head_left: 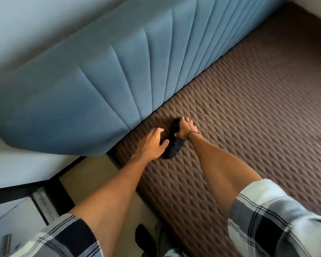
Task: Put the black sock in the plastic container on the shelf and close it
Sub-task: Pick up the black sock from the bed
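Observation:
The black sock [173, 148] lies on a brown quilted mattress [239, 112], close to the blue padded headboard [93, 101]. My right hand [186, 127] is closed over the sock's far end, fingers curled around the fabric. Beside the sock's near end, my left hand [152, 143] lies flat with its fingers spread, the thumb touching the sock's edge. A thin black band circles my right wrist. Neither the plastic container nor the shelf is in view.
The headboard runs diagonally along the mattress's left side. A white surface with a dark frame [22, 191] sits at the lower left. A dark item [145, 236] lies on the floor near the bottom edge. Plaid sleeves cover both upper arms.

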